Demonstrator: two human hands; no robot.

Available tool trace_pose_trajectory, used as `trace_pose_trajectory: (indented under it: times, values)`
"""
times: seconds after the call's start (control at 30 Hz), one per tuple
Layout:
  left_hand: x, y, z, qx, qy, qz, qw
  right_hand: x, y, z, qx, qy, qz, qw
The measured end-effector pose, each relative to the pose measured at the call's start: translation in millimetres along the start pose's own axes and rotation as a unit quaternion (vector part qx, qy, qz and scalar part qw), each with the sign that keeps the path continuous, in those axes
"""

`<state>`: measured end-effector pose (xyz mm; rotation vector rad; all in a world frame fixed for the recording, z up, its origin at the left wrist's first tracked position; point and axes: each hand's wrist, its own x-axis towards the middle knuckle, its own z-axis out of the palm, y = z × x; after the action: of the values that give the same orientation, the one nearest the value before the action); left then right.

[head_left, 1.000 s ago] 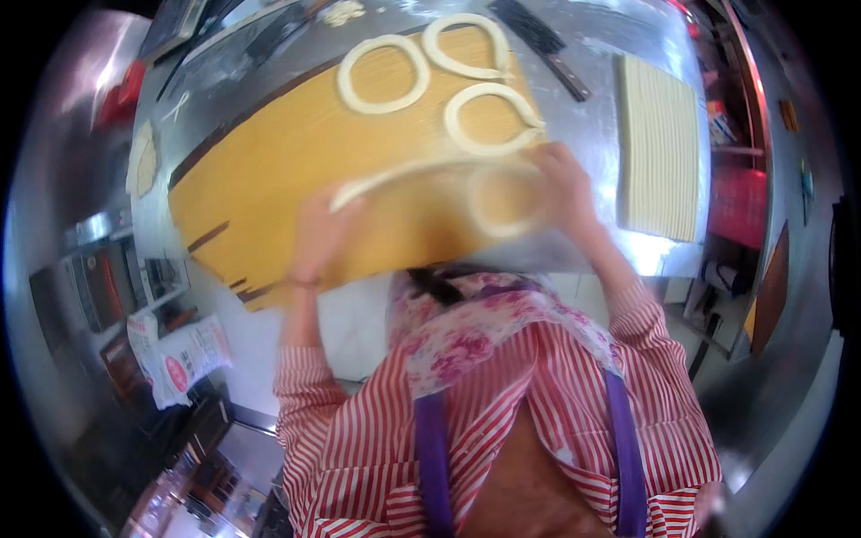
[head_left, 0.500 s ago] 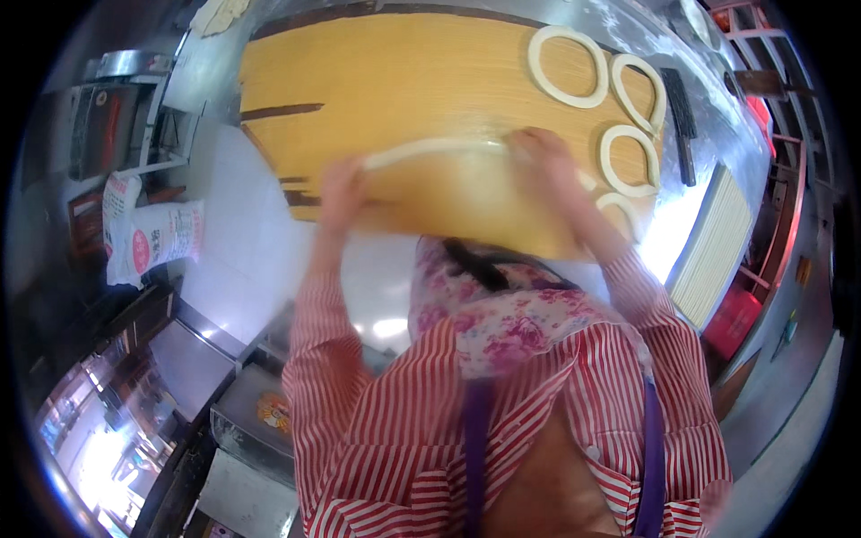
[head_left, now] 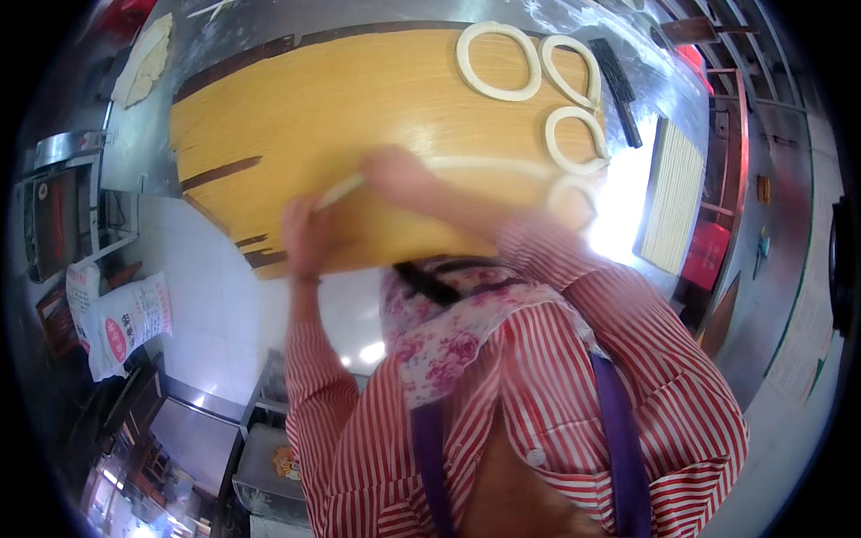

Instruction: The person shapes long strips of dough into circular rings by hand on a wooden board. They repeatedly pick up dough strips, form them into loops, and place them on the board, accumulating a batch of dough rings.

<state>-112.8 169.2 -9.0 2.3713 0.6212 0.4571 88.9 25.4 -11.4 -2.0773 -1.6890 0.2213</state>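
Note:
A long pale rope of dough [head_left: 489, 165] lies across the yellow wooden board [head_left: 296, 108]. My left hand [head_left: 305, 235], at the board's near left, is closed on the left end of the rope. Close by, up and to the right, my right hand [head_left: 399, 179] is curled over the rope; it is blurred, and its fingers are partly hidden. The rope shows between both hands and runs on beyond my right hand. Several dough rings lie along the board's right side, among them a large ring [head_left: 498, 61] at the far edge and a blurred ring [head_left: 571, 204] near my right forearm.
A dark flat tool with a handle [head_left: 617, 91] lies right of the rings. Past it stands a ribbed cream panel [head_left: 671, 197]. A pale crumpled piece [head_left: 143, 61] rests on the metal table at far left. White printed sacks [head_left: 121, 318] stand low on the left.
My right hand has moved left along the dough rope, close to my left hand. My left hand stays on the left end. The whole view has shifted, so the board sits further left.

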Motion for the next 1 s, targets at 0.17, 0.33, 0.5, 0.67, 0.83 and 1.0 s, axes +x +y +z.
trace_pose_trajectory:
  times: [0.17, 0.33, 0.5, 0.67, 0.83, 1.0]
  values:
    - [2.6, 1.9, -5.5, 0.012, -0.003, -0.009, 1.000, -79.1, 53.1, -77.5, -0.016, 0.063, 0.130, 0.989]
    - [17.0, 11.1, -8.6, 0.075, -0.004, 0.018, 0.997, -169.1, 91.8, -115.2, -0.070, 0.022, 0.216, 0.974]
    - [43.4, 27.5, -4.5, 0.061, -0.051, 0.087, 0.993, -173.5, 85.8, -131.8, -0.066, 0.018, 0.243, 0.968]
    - [66.4, 91.6, 5.8, 0.045, -0.053, -0.032, 0.997, -154.6, 69.9, -181.9, -0.010, 0.195, 0.318, 0.928]
    - [45.3, 135.0, 73.6, 0.009, -0.080, -0.098, 0.992, -173.9, 53.8, -177.7, 0.026, 0.170, 0.398, 0.901]
    - [48.5, 157.2, 114.0, -0.013, -0.025, -0.070, 0.997, -163.2, 51.4, -142.5, 0.008, 0.094, 0.414, 0.905]
